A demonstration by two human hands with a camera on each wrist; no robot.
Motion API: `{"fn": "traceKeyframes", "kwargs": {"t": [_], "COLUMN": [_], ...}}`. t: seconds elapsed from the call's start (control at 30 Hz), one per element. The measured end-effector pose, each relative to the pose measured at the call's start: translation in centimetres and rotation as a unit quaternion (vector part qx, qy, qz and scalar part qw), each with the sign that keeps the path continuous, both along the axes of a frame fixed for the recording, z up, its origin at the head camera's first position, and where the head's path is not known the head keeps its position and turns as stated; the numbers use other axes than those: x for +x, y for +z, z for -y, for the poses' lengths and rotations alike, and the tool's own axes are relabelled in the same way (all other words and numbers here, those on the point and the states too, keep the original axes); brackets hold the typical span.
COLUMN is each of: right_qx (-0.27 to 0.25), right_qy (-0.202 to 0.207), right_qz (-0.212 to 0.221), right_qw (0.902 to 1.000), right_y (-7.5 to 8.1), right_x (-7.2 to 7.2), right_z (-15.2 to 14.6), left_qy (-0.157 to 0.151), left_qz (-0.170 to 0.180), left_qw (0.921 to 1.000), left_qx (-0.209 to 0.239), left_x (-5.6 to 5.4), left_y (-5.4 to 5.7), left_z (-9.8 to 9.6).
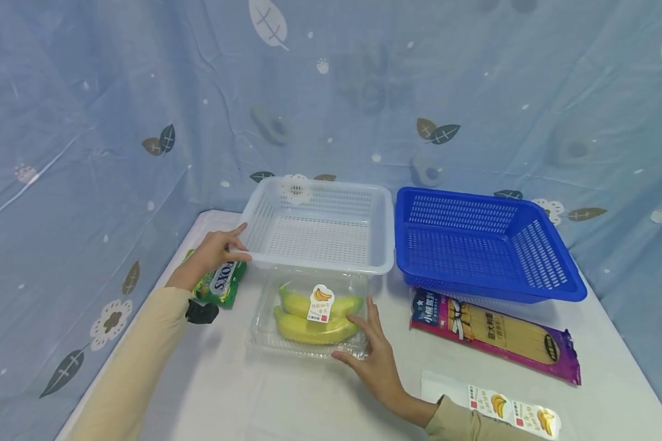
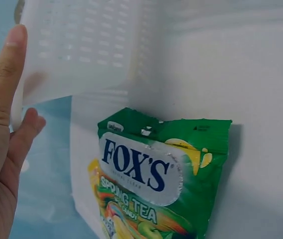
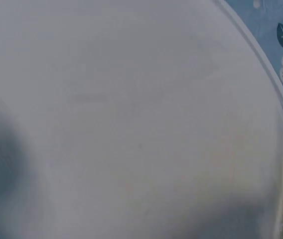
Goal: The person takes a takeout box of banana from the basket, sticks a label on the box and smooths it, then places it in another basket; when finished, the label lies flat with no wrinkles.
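Note:
My left hand (image 1: 214, 252) pinches the front left corner of the white basket (image 1: 322, 267); in the left wrist view its rim passes between finger and thumb. Beneath that hand lies a green bag of Fox's candy (image 2: 166, 174), partly covered by it in the head view. In front of the basket is a clear plastic box (image 1: 265, 318) of bananas (image 1: 314, 329), with a banana sticker (image 1: 321, 303) on its lid. My right hand (image 1: 379, 366) touches the box's right side, fingers spread and fairly straight. The right wrist view shows mostly white table.
A blue basket (image 1: 485, 288) stands right of the white one. A purple pasta packet (image 1: 496, 334) lies before it, partly under its front edge. A sheet of banana stickers (image 1: 515, 411) is near the right sleeve. Patterned blue cloth (image 1: 331, 92) walls the table.

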State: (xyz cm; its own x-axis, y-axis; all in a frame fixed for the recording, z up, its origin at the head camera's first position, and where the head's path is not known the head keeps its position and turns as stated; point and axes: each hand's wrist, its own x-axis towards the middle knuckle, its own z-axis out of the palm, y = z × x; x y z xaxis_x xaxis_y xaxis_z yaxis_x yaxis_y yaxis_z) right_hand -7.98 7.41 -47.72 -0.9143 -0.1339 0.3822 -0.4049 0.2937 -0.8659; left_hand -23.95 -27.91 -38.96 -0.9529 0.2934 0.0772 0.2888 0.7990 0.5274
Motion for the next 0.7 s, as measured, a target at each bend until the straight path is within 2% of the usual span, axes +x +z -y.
{"fn": "traceKeyframes", "kwargs": {"t": [0.2,0.27,0.37,0.7], "right_qx": [-0.091,-0.106,-0.111,-0.099], "right_qy": [0.031,0.038,0.034,0.010], "right_qz": [-0.024,-0.031,-0.028,0.045], "right_qw": [0.9951,0.9931,0.9928,0.9940], "right_y": [-0.2,-0.2,0.0,1.8], "right_x": [0.2,0.2,0.4,1.1], "right_z": [-0.1,-0.2,-0.5,-1.6], "left_qy": [0.008,0.013,0.020,0.038], "left_qz": [0.001,-0.001,-0.001,0.000], "left_qw": [1.0000,0.9999,0.9998,0.9991], "left_qx": [-0.002,-0.006,-0.009,-0.016], "left_x": [0.3,0.3,0.2,0.1], "left_y": [0.0,0.0,0.0,-0.1], "left_z": [-0.1,-0.1,-0.2,-0.3]}}
